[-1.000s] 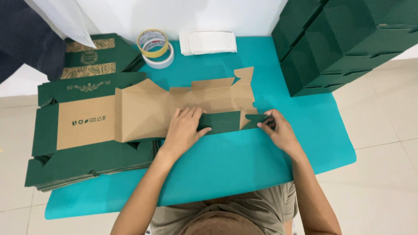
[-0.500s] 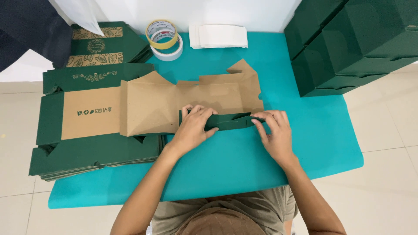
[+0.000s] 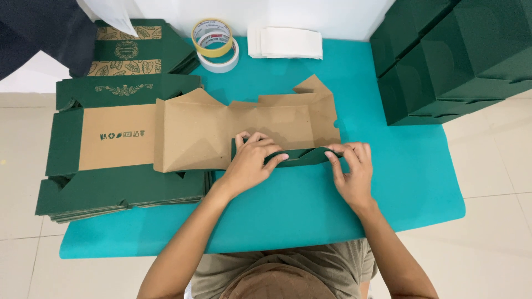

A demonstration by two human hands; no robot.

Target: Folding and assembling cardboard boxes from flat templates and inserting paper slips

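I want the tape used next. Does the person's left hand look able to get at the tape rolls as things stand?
Probably yes, once freed. The left hand is pressing the green flap; the tape rolls lie beyond on the teal mat, with only the low, flat box blank between.

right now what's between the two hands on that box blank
In the head view, a folded green flap of the cardboard box blank spans the gap between the left hand and the right hand; both hands pinch it over the teal mat.
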